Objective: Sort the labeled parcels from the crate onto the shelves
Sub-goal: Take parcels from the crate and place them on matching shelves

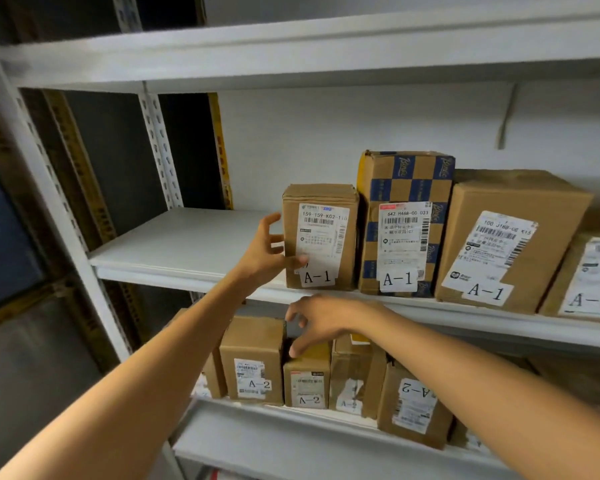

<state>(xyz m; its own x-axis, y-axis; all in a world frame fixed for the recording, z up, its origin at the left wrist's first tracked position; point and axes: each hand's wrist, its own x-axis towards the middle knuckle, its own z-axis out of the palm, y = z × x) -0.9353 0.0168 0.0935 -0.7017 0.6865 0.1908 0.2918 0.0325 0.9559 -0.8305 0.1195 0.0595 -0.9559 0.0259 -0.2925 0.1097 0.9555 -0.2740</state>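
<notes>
White metal shelving stands against a pale wall (326,133), and the upper shelf (187,237) is bare behind the fingers. The left hand (262,256) spreads its fingers (272,221) along the left face of a brown A-1 parcel (321,233), with the thumb laid on the front by the label. It is a light touch, not a clamp. The parcel stands upright at the shelf's front edge, just beside a checkered parcel (406,223) on the side away from the fingers. The right hand (323,320) hangs below with fingers loosely curled, holding nothing, thumb near a small A-2 parcel (307,379). The risk, as I judge it, is a sideways drag as the fingers leave, which could tip the tall, narrow parcel toward the bare side or over the lip — nothing braces it there. The crate is out of view.
</notes>
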